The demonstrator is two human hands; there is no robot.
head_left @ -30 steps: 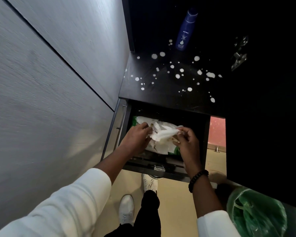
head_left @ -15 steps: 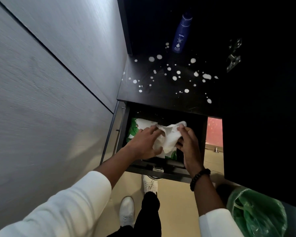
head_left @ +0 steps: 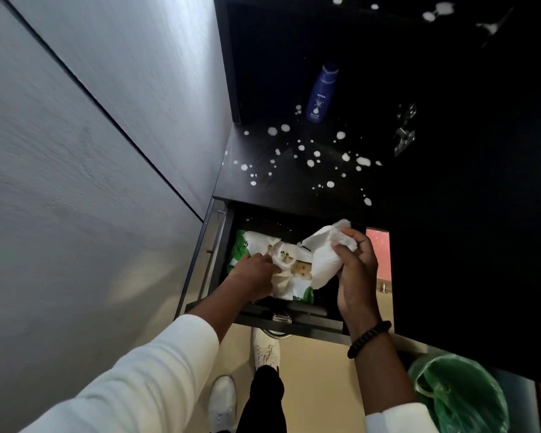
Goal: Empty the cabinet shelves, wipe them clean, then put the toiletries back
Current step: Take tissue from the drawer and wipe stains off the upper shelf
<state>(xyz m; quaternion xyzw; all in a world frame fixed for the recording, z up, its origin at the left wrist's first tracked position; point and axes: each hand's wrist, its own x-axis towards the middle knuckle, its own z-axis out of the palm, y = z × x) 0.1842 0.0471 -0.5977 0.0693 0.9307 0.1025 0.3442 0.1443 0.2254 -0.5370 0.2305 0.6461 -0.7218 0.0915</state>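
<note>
We hold the green-and-white soft plastic wipes pack (head_left: 289, 270) down in the open black drawer (head_left: 294, 323) with our left hand (head_left: 253, 276), fingers curled onto its top. Our right hand (head_left: 355, 270) pinches the crumpled white wet wipe (head_left: 322, 254) just right of the pack. Beyond the pack lies the spattered black cabinet shelf (head_left: 294, 179), with its blue plastic lotion bottle (head_left: 320, 93); the right hand is nearer.

Left hand (head_left: 253, 278) reaches forward, fingers curled downward. Right hand (head_left: 355, 270) raised slightly, grip pinched closed (beaded band on wrist). Both forearms extended.
</note>
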